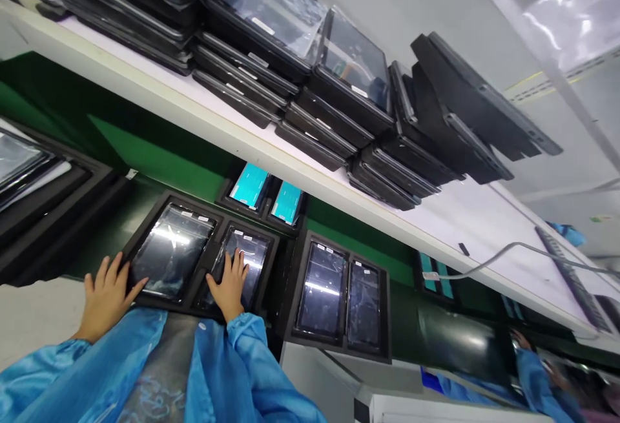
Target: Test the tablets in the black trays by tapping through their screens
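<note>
While the left hand (109, 297) touches a tray (214, 248) — the right (231, 284), a tablet (249, 248).

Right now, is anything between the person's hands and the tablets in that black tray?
Very little: the right hand rests on its tablet, while only the black tray's rim separates the left hand from the other tablet.

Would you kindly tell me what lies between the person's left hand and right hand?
In the head view, a glossy tablet and the divider of its black tray lie between the left hand and right hand.
</note>
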The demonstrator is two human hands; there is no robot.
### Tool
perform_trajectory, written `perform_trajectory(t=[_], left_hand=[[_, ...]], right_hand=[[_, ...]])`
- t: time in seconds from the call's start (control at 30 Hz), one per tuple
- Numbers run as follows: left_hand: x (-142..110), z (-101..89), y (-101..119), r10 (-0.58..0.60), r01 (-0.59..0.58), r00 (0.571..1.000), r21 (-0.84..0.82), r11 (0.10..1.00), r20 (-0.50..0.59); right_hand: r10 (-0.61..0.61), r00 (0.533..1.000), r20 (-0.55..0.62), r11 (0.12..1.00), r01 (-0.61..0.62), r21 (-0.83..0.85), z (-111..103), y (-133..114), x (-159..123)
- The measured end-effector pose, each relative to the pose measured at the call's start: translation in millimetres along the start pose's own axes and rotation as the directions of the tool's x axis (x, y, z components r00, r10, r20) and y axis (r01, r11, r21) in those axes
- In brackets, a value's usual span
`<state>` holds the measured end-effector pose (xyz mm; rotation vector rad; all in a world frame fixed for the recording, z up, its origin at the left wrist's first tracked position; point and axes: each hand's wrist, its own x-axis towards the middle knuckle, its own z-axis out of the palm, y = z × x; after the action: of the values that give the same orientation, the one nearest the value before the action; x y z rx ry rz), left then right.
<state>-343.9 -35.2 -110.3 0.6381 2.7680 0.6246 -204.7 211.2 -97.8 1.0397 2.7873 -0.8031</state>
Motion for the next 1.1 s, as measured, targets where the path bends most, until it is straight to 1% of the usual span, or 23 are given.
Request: perform_trajectory(t=[0.1, 0.23, 0.4, 0.5, 0.57, 0.67, 0.77, 0.83, 0.9, 0.97, 1.1], left_hand=[[-7.4, 7.0, -5.9, -0.025, 0.031, 0.992, 0.045, 0.999, -0.124], [-5.0, 17.1, -13.7, -0.048, 0.053, 0.988, 0.027, 0.998, -0.15], [-7.1, 25.1, -18.5, -0.113, 0.114, 0.973, -0.006, 0.993, -0.203], [-7.7, 30.4, -19.4, -0.132, 0.119, 0.963, -0.068, 0.991, -0.236], [-6.8, 33.9, -19.6, -0.142, 0.11, 0.956, -0.135, 0.985, -0.258], [-4.8, 37.8, -19.5, -0.168, 0.109, 0.949, -0.22, 0.969, -0.268], [-4.2, 38.3, -20.1, -0.184, 0.113, 0.944, -0.256, 0.96, -0.275], [-5.3, 36.6, -21.4, -0.158, 0.082, 0.947, -0.265, 0.961, -0.281], [-7.3, 33.8, -23.1, -0.117, 0.04, 0.953, -0.267, 0.963, -0.278], [-9.3, 31.1, -24.8, -0.096, 0.023, 0.96, -0.27, 0.963, -0.261], [-10.7, 27.8, -27.1, -0.09, 0.023, 0.968, -0.273, 0.962, -0.235]], right_hand=[[0.055, 0.998, -0.019, 0.996, -0.056, -0.062, 3.0, -4.1, 1.4], [0.074, 0.997, -0.037, 0.992, -0.077, -0.096, -0.5, -6.9, 15.8], [0.134, 0.989, -0.069, 0.986, -0.14, -0.095, -9.0, -15.0, 51.2], [0.158, 0.987, -0.021, 0.983, -0.16, -0.093, -11.3, -18.1, 60.4], [0.153, 0.987, 0.042, 0.984, -0.148, -0.096, -11.8, -17.9, 54.6], [0.127, 0.982, 0.137, 0.987, -0.112, -0.111, -12.1, -15.8, 31.8], [0.105, 0.974, 0.202, 0.988, -0.08, -0.128, -13.1, -14.7, 6.3], [0.108, 0.966, 0.233, 0.987, -0.076, -0.14, -13.9, -15.7, -4.8], [0.121, 0.96, 0.253, 0.985, -0.084, -0.153, -13.6, -17.9, -9.9], [0.141, 0.956, 0.259, 0.981, -0.1, -0.164, -10.8, -20.8, -10.6], [0.168, 0.961, 0.218, 0.975, -0.13, -0.18, 3.0, -27.8, -7.9]])
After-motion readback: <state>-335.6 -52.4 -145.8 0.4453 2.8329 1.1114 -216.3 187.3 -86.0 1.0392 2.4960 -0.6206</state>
